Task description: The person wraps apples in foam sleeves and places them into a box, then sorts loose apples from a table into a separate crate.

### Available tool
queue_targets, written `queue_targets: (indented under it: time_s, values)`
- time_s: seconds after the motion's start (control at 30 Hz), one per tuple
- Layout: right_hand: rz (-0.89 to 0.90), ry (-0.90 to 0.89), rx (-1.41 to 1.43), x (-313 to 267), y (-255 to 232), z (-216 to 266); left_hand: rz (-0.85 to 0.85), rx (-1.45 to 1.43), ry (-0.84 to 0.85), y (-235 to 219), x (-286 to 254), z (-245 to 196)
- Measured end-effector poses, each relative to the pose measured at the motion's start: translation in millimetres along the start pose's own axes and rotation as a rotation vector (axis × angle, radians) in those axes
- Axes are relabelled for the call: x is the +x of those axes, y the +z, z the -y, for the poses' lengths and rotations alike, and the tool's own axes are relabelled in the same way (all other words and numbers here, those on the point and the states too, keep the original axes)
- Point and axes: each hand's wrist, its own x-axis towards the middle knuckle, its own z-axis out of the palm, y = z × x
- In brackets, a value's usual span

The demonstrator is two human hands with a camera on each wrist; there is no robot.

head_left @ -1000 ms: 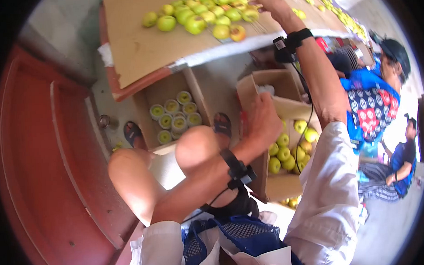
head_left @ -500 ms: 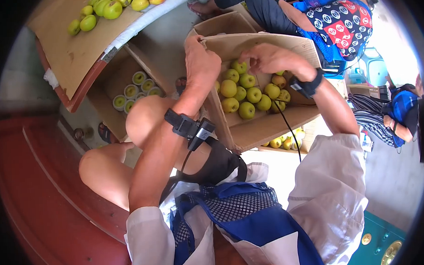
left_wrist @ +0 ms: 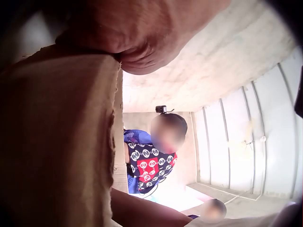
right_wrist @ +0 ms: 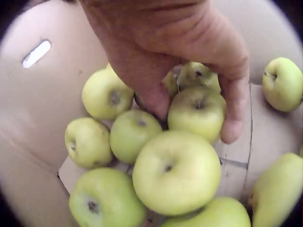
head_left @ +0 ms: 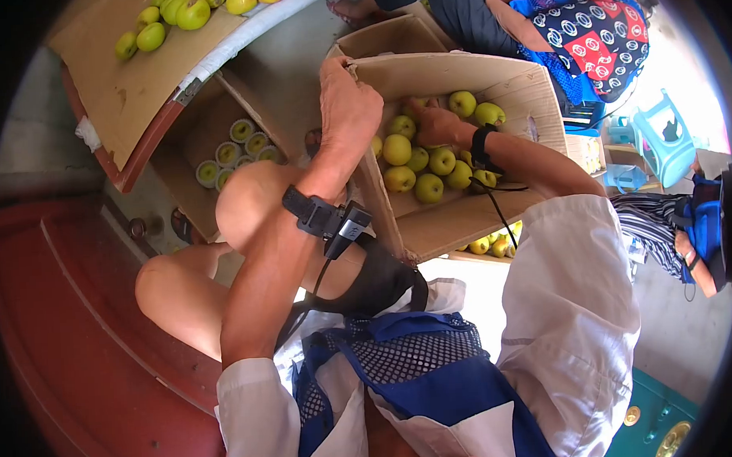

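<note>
My left hand (head_left: 350,108) grips the upper corner of an open cardboard box (head_left: 486,212); in the left wrist view, the hand (left_wrist: 142,33) bends over the box's torn edge. Inside that box, my right hand (head_left: 443,127) reaches down among several yellow-green apples (head_left: 429,188). The right wrist view shows thumb and fingers of the hand (right_wrist: 165,42) around one green apple (right_wrist: 196,116). Other apples (right_wrist: 177,172) crowd close beside it, and a few lie apart on the box's right side. A dark band with a camera and cable sits on each wrist.
A cardboard-covered table (head_left: 127,92) with apples is at upper left. Under it, a box (head_left: 179,187) holds apples in white foam nets. More apples (head_left: 483,244) lie beneath the near box. A person in a patterned top (head_left: 589,39) sits at upper right, beside a blue chair (head_left: 665,137).
My right hand has come from the table's apples down into the box and round an apple. My left hand now grips the box's corner. The head view has swung right.
</note>
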Motion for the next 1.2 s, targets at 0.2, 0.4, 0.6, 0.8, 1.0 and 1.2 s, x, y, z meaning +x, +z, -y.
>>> queue_targets:
  time_s: [0.2, 0.4, 0.6, 0.8, 1.0, 1.2]
  values:
    - [-0.109, 0.022, 0.057, -10, -10, 6, -0.006, -0.058, -0.047, 1, 0, -4]
    - [0.132, 0.153, 0.282, -75, -106, 53, -0.06, -0.042, -0.011, 11, 5, 12]
    - [0.131, -0.041, 0.557, -145, -199, 97, -0.092, -0.077, -0.031, 9, 2, 6]
    - [-0.003, -0.288, 0.874, -123, -252, 157, -0.143, -0.08, -0.009, 16, 4, 14]
    - [0.096, -0.406, 0.744, 5, -275, 231, -0.132, -0.059, 0.017, 13, 7, 13]
    - [-0.304, -0.476, 0.308, 158, -304, 289, -0.03, 0.154, -0.033, -9, -2, -11]
